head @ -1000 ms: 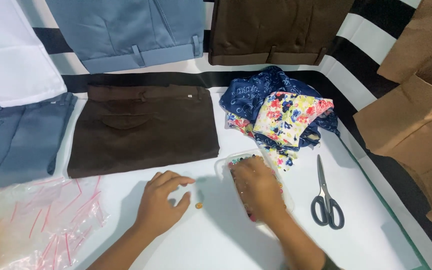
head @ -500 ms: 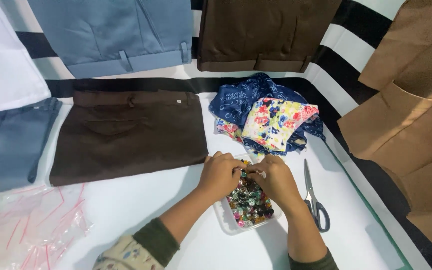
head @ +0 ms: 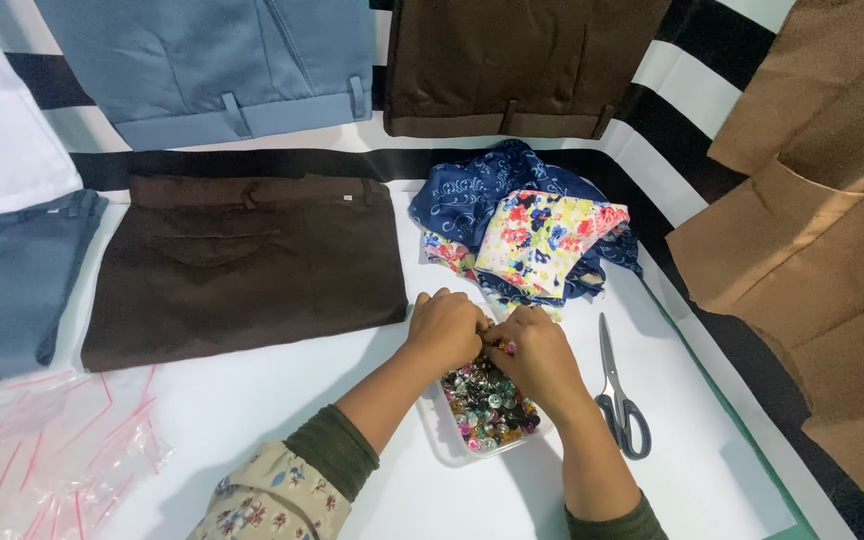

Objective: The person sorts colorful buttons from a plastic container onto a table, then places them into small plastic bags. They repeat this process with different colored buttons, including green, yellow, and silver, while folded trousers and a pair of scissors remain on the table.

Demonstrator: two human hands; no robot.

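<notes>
Over the white counter (head: 252,420), from the head view, the left hand (head: 444,327) and right hand (head: 537,352) met above a clear tray of mixed buttons (head: 487,405), fingers curled together, pinching something too small to tell. Scissors (head: 620,395) lay just right of the tray, folded brown trousers (head: 242,265) to its left, and floral fabric (head: 542,240) beyond.

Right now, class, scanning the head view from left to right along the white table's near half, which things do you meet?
Clear plastic bags with red strips → left hand → clear tray of mixed buttons → right hand → scissors.
</notes>
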